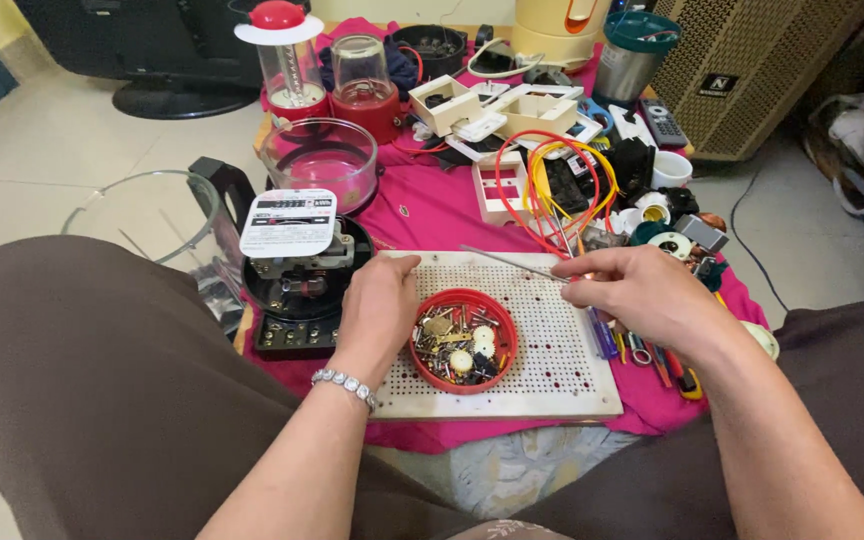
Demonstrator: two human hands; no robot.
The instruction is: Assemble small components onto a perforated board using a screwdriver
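My left hand (380,305) rests fingers-curled on a white perforated board (552,370), touching the left rim of a small red dish (464,341) filled with several screws, gears and small metal parts. My right hand (642,290) hovers over the board's right side and pinches a thin metal tool like tweezers (512,262), its tip pointing left above the dish. A bracelet sits on my left wrist. Just left of my left hand stands an opened black electric meter (297,285) with a white faceplate.
A pink cloth (432,210) covers the low table. Behind lie a glass bowl (319,160), blender jars (364,80), white switch boxes (502,185), red and yellow wires (552,180), screwdrivers (652,355), a remote and a speaker (752,70). My knees flank the table.
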